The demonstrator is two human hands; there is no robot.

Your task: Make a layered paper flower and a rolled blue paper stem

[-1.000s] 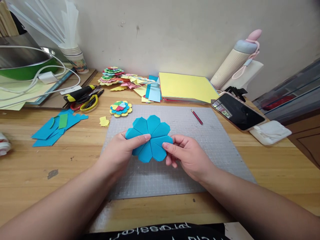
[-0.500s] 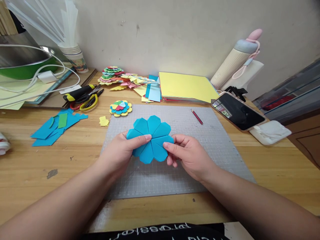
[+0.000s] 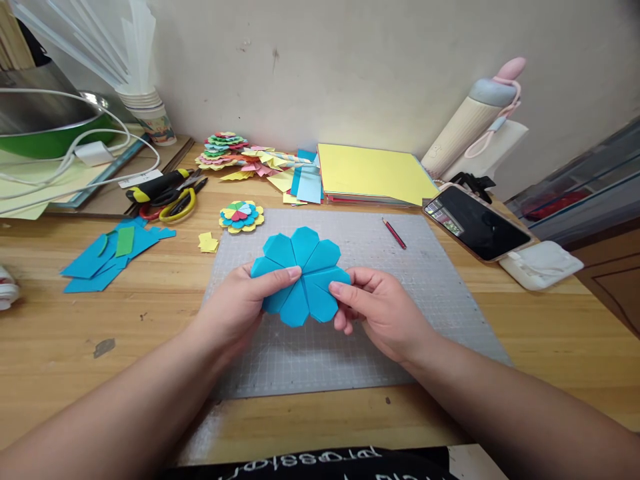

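Note:
A blue paper flower [image 3: 313, 257] with several folded petals is held up above the grey cutting mat [image 3: 400, 333]. My left hand [image 3: 245, 293] grips its left side, the thumb lying across the petals near the centre and the other fingers hidden behind. On the right edge, my right hand [image 3: 380, 307] pinches a petal between thumb and fingers. Beyond the blue flower, a smaller layered paper flower [image 3: 241, 217] in several colours lies at the mat's far left corner. Small yellow paper pieces [image 3: 208, 243] rest beside it.
Blue paper scraps [image 3: 100, 260] and yellow-handled scissors [image 3: 179, 205] lie to the left. A red pencil [image 3: 395, 234] is on the mat. Behind stand a yellow paper stack [image 3: 373, 172] and paper flowers [image 3: 225, 150]. At right are a phone [image 3: 480, 220], a white case [image 3: 541, 265] and a bottle [image 3: 465, 120].
The blue paper flower has tilted and shifted very slightly, its upper petals a little higher. Both hands keep the same grip.

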